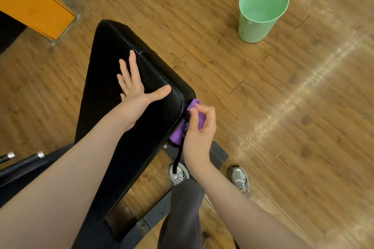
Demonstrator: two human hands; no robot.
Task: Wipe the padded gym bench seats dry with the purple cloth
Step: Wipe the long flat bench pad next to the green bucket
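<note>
Black, pebble-grained padding with pale stitching along its seams covers the bench (pixel 113 62), a long wedge-shaped pad with rounded corners set on a dark metal frame. The left hand (pixel 134 92) lies flat on the pad near its right edge, fingers spread and straight, thumb stretched out toward the rounded near-right corner. Just off that corner, the right hand (pixel 199 127) has its fingers and thumb curled round the purple cloth (pixel 179 134), a soft, bunched fabric pressed against the side wall of the padding below the seam. A thin black cord (pixel 179 155) hangs down in front of the cloth, along the edge of the bench. Beyond the bench, on the worn wood-plank floor (pixel 283 107), stands a mint-green plastic bucket (pixel 261 12), round and tapering, with a cut-out handle slot in its rim. Two grey sneakers (pixel 239 178) stand on the floor below the right arm, and an orange panel (pixel 34 0) fills the top left corner.
</note>
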